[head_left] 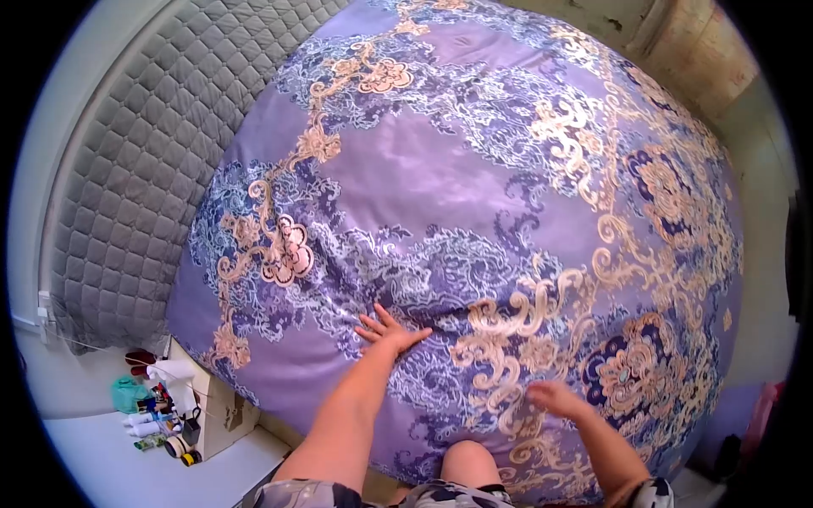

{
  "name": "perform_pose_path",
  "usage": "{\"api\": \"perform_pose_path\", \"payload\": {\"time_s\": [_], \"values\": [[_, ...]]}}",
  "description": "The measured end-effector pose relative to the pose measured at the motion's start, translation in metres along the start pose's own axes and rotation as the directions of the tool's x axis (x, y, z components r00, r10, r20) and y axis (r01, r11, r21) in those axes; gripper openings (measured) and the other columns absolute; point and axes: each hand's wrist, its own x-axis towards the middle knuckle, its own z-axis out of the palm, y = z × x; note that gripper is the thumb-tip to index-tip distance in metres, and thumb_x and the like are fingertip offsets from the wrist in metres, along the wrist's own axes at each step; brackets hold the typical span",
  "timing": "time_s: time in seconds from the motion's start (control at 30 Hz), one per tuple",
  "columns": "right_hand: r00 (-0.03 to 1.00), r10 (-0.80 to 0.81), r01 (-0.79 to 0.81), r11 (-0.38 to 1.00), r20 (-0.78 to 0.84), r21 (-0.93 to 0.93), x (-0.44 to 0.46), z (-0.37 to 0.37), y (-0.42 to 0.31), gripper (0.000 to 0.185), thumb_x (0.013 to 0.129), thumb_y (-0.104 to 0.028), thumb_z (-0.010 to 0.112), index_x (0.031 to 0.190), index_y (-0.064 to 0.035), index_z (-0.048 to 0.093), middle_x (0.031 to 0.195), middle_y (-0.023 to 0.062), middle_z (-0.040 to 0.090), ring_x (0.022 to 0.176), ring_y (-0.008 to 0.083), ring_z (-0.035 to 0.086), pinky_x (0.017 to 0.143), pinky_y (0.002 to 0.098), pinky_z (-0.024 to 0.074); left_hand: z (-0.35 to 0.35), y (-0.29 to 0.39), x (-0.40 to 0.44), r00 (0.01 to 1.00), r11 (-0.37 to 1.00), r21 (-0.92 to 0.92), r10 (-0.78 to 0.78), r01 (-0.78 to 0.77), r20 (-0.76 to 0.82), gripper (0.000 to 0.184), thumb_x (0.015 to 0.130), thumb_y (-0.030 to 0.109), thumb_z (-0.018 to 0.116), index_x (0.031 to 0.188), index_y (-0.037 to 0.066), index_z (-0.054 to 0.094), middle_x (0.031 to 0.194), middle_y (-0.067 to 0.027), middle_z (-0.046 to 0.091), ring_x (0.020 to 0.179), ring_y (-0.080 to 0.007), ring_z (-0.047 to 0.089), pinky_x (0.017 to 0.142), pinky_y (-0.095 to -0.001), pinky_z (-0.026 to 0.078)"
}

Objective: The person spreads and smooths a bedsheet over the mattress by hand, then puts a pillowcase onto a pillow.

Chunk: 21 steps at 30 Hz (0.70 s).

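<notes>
A purple bedspread (pixel 406 169) with blue, cream and orange scroll patterns covers the bed and fills most of the head view. My left hand (pixel 389 330) lies on it with fingers spread, palm down, near the front middle. Small creases run through the cloth around that hand. To the right, my right hand (pixel 555 398) is over the bedspread, slightly blurred. Its fingers are smeared, and whether it touches the cloth I cannot tell. Nothing shows in either hand. My knee (pixel 470 466) is at the near edge of the bed.
A grey quilted headboard (pixel 144 195) borders the bed on the left. At lower left, a white bedside table (pixel 229 474) carries bottles, tape rolls and a teal bag (pixel 129 394). Walls stand close at the far side and right. A pink item (pixel 765 415) is at lower right.
</notes>
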Motion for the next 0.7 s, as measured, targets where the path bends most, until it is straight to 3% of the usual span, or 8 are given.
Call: {"api": "perform_pose_path", "payload": {"time_s": [0.03, 0.1, 0.17, 0.2, 0.27, 0.37, 0.47, 0.7], "values": [[0.980, -0.085, 0.062, 0.989, -0.177, -0.134, 0.026, -0.033, -0.029, 0.032, 0.090, -0.021, 0.058, 0.116, -0.0027, 0.060, 0.109, 0.0150, 0.064, 0.100, 0.0219, 0.061, 0.087, 0.0313, 0.0462, 0.002, 0.002, 0.004, 1.000, 1.000, 0.003, -0.017, 0.017, -0.007, 0.143, 0.054, 0.071, 0.072, 0.138, 0.016, -0.031, 0.143, -0.0232, -0.032, 0.131, -0.0437, -0.030, 0.101, -0.0690, 0.000], [0.791, -0.240, 0.167, 0.969, -0.562, -0.180, 0.090, -0.093, -0.098, 0.026, 0.088, -0.020, 0.057, 0.107, -0.0015, 0.061, 0.089, 0.0174, 0.066, 0.083, 0.0287, 0.064, 0.074, 0.0354, 0.0489, 0.006, 0.004, 0.012, 0.999, 0.999, 0.028, -0.029, 0.030, -0.037, 0.146, 0.051, 0.074, 0.070, 0.139, 0.011, -0.028, 0.143, -0.0278, -0.028, 0.128, -0.0489, -0.030, 0.103, -0.0644, -0.004], [0.506, -0.542, 0.299, 0.840, -0.671, -0.453, 0.186, -0.153, -0.122, 0.033, 0.087, -0.015, 0.056, 0.117, -0.0025, 0.054, 0.112, 0.0196, 0.058, 0.100, 0.0358, 0.056, 0.086, 0.0382, 0.0439, 0.003, 0.013, 0.012, 0.995, 0.992, 0.067, -0.103, 0.103, 0.003, 0.148, 0.051, 0.072, 0.072, 0.138, 0.010, -0.030, 0.143, -0.0277, -0.029, 0.130, -0.0469, -0.028, 0.101, -0.0678, 0.001], [0.442, -0.602, 0.251, 0.794, -0.664, -0.553, 0.227, -0.180, -0.136, 0.037, 0.086, -0.017, 0.057, 0.120, -0.0042, 0.051, 0.123, 0.0164, 0.053, 0.112, 0.0334, 0.049, 0.094, 0.0432, 0.0380, 0.007, 0.014, 0.019, 0.992, 0.988, 0.084, -0.127, 0.127, -0.001, 0.149, 0.051, 0.072, 0.073, 0.137, 0.010, -0.031, 0.143, -0.0275, -0.029, 0.131, -0.0463, -0.027, 0.101, -0.0686, 0.003], [0.496, -0.520, -0.057, 0.780, -0.695, -0.624, 0.267, -0.217, -0.183, 0.048, 0.088, -0.031, 0.056, 0.130, -0.0100, 0.045, 0.137, 0.0118, 0.042, 0.128, 0.0292, 0.035, 0.102, 0.0521, 0.0270, 0.009, 0.018, 0.022, 0.989, 0.984, 0.096, -0.150, 0.149, 0.010, 0.149, 0.050, 0.071, 0.074, 0.137, 0.011, -0.032, 0.143, -0.0280, -0.029, 0.131, -0.0467, -0.027, 0.101, -0.0683, 0.002], [0.464, -0.283, -0.353, 0.810, -0.839, -0.468, 0.332, -0.219, -0.194, 0.057, 0.089, -0.044, 0.049, 0.137, -0.0168, 0.037, 0.146, 0.0065, 0.027, 0.135, 0.0274, 0.021, 0.104, 0.0594, 0.0146, 0.010, 0.013, 0.030, 0.985, 0.980, 0.098, -0.174, 0.172, 0.015, 0.151, 0.049, 0.071, 0.075, 0.136, 0.010, -0.032, 0.142, -0.0288, -0.029, 0.130, -0.0470, -0.028, 0.101, -0.0677, 0.000], [0.332, -0.389, -0.429, 0.749, -0.859, -0.505, 0.353, -0.208, -0.182, 0.059, 0.090, -0.048, 0.043, 0.141, -0.0210, 0.032, 0.148, 0.0055, 0.023, 0.137, 0.0295, 0.017, 0.105, 0.0601, 0.0091, 0.010, 0.017, 0.032, 0.983, 0.981, 0.067, -0.184, 0.182, 0.025, 0.152, 0.048, 0.070, 0.075, 0.136, 0.009, -0.033, 0.141, -0.0299, -0.030, 0.129, -0.0471, -0.030, 0.102, -0.0664, -0.003], [0.329, -0.422, -0.366, 0.768, -0.845, -0.526, 0.354, -0.210, -0.182, 0.057, 0.089, -0.043, 0.046, 0.139, -0.0196, 0.036, 0.146, 0.0067, 0.028, 0.136, 0.0296, 0.020, 0.109, 0.0536, 0.0085, -0.007, 0.017, 0.025, 0.972, 0.973, 0.151, -0.195, 0.174, 0.135, 0.148, 0.052, 0.075, 0.070, 0.137, 0.007, -0.029, 0.141, -0.0311, -0.029, 0.129, -0.0480, -0.028, 0.102, -0.0655, -0.003]]}}
